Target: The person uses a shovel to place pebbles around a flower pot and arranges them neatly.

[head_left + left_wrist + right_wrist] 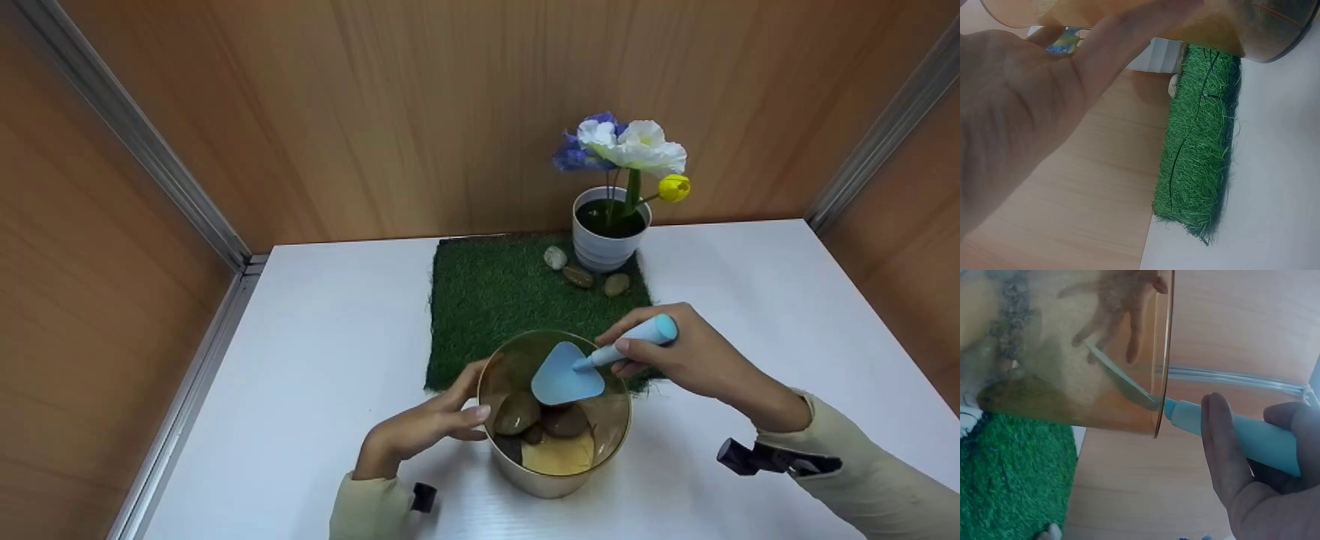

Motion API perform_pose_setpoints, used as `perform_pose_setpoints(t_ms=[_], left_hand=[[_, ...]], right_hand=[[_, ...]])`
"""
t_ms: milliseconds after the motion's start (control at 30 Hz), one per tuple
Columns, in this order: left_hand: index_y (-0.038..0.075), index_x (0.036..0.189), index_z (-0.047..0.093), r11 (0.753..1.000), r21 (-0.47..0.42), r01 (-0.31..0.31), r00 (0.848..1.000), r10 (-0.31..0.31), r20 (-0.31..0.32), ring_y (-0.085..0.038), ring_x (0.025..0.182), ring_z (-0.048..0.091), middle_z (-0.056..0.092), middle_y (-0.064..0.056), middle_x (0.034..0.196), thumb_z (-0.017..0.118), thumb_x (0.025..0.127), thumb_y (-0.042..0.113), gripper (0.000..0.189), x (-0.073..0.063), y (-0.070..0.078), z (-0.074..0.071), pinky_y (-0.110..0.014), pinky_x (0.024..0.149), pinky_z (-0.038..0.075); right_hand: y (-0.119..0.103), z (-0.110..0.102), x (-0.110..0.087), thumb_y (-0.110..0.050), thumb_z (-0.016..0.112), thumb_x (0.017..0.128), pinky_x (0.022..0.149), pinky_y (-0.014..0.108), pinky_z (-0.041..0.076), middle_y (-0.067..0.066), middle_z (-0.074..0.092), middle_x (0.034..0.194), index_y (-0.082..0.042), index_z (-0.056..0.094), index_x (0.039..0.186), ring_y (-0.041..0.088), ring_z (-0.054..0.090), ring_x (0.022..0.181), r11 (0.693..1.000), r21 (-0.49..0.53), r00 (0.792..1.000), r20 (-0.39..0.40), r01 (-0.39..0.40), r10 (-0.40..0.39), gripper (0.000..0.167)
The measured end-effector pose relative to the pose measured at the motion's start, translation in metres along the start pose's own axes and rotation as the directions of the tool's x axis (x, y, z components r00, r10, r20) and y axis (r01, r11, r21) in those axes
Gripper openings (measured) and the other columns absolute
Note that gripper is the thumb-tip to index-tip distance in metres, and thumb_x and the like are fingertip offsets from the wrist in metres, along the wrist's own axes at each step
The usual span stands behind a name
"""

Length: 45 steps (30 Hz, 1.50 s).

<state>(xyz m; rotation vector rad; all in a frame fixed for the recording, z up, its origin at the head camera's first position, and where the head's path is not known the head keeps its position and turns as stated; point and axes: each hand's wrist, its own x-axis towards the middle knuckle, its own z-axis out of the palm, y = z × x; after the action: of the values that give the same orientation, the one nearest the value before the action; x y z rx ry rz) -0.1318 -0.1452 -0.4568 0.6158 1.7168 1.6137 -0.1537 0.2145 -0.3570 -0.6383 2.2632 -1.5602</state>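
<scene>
Light blue from blade to handle, a small triangular-bladed trowel (570, 379) sits in the grip of the right hand (679, 352), fingers and thumb curled round its handle. Its blade slants just inside the mouth of a round, see-through amber container (544, 486). The left hand (442, 416) touches the container's left side, fingers extended and spread along the wall. Smooth brown stones (517, 412) lie inside; the yellowish patch beside them is hard to make out. The container stands on the white table (315, 360), on the near side of a green artificial-grass mat (484, 300). At the mat's far right stands a ribbed white flowerpot (604, 251) holding blue, white and yellow flowers (637, 154), with three small rounded pebbles (577, 276) near it.
</scene>
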Motion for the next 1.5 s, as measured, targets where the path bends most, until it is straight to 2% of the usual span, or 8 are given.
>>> perform_pose_setpoints(t_ms=[200,333,467,700,933,1133,1367,1500], left_hand=[[0.02,0.17,0.007,1.0,-0.002,-0.007,1.0,0.007,0.002,-0.044,0.158,0.024,0.004,-0.018,0.176,0.053,0.111,0.044,0.079,-0.001,0.001,0.001,-0.058,0.113,0.047],[0.02,0.17,0.006,1.0,-0.007,-0.012,1.0,0.012,0.008,-0.044,0.158,0.022,0.002,-0.019,0.176,0.052,0.111,0.043,0.078,-0.002,0.001,0.001,-0.059,0.113,0.047],[0.02,0.17,0.006,1.0,-0.014,-0.011,1.0,0.011,0.009,-0.044,0.158,0.022,0.001,-0.019,0.176,0.053,0.111,0.042,0.079,-0.002,0.001,0.001,-0.06,0.114,0.046],[0.021,0.17,0.006,1.0,-0.008,-0.011,1.0,0.011,0.006,-0.043,0.159,0.022,0.003,-0.017,0.176,0.053,0.111,0.041,0.078,0.0,-0.001,0.001,-0.058,0.113,0.047],[0.021,0.17,0.008,1.0,-0.006,0.002,1.0,-0.002,-0.005,-0.044,0.158,0.023,0.004,-0.018,0.176,0.053,0.111,0.04,0.077,0.0,-0.001,0.002,-0.059,0.113,0.047],[0.021,0.17,0.009,1.0,-0.007,0.008,1.0,-0.008,-0.005,-0.043,0.158,0.023,0.004,-0.017,0.176,0.053,0.111,0.04,0.076,0.001,0.0,0.001,-0.058,0.113,0.047],[0.022,0.17,0.009,1.0,-0.004,0.008,1.0,-0.008,-0.005,-0.042,0.159,0.022,0.003,-0.016,0.177,0.054,0.111,0.041,0.077,0.001,0.0,0.0,-0.056,0.113,0.048],[0.022,0.17,0.009,1.0,-0.009,0.016,1.0,-0.016,-0.008,-0.042,0.159,0.022,0.003,-0.016,0.177,0.055,0.11,0.042,0.078,0.001,0.001,0.0,-0.056,0.113,0.048]], right_hand=[[0.0,0.011,-0.004,-0.005,0.07,0.102,0.082,0.029,0.063,0.017,0.077,0.115,0.002,0.078,0.116,0.019,0.076,0.095,0.986,-0.148,0.996,0.038,0.08,-0.076,0.018],[0.001,0.018,-0.005,-0.01,0.073,0.101,0.091,0.037,0.061,0.009,0.079,0.116,-0.004,0.08,0.115,0.026,0.073,0.108,0.955,-0.257,0.989,0.054,0.15,-0.141,0.016],[0.002,0.021,-0.004,-0.01,0.073,0.101,0.093,0.044,0.061,0.007,0.079,0.114,-0.006,0.08,0.114,0.028,0.074,0.109,0.926,-0.317,0.978,0.098,0.204,-0.182,0.016],[0.002,0.027,0.0,0.005,0.072,0.095,0.093,0.043,0.061,0.007,0.078,0.117,-0.006,0.08,0.114,0.028,0.073,0.111,0.903,-0.358,0.963,0.209,0.236,-0.169,0.024],[0.003,0.035,0.003,0.007,0.072,0.093,0.091,0.036,0.062,0.004,0.078,0.116,-0.014,0.081,0.114,0.018,0.073,0.109,0.86,-0.392,0.919,0.344,0.325,-0.191,0.031],[0.002,0.043,0.001,0.012,0.07,0.092,0.088,0.032,0.062,-0.001,0.076,0.115,-0.012,0.079,0.113,0.013,0.072,0.107,0.829,-0.405,0.884,0.419,0.385,-0.206,0.033],[-0.004,0.053,-0.001,0.005,0.082,0.088,0.089,0.021,0.059,-0.001,0.073,0.122,-0.011,0.076,0.122,0.01,0.068,0.115,0.731,-0.531,0.853,0.505,0.429,-0.133,0.038],[-0.006,0.055,0.003,0.003,0.082,0.09,0.088,0.021,0.059,0.0,0.074,0.118,-0.011,0.077,0.119,0.009,0.069,0.111,0.707,-0.557,0.852,0.509,0.436,-0.125,0.032]])
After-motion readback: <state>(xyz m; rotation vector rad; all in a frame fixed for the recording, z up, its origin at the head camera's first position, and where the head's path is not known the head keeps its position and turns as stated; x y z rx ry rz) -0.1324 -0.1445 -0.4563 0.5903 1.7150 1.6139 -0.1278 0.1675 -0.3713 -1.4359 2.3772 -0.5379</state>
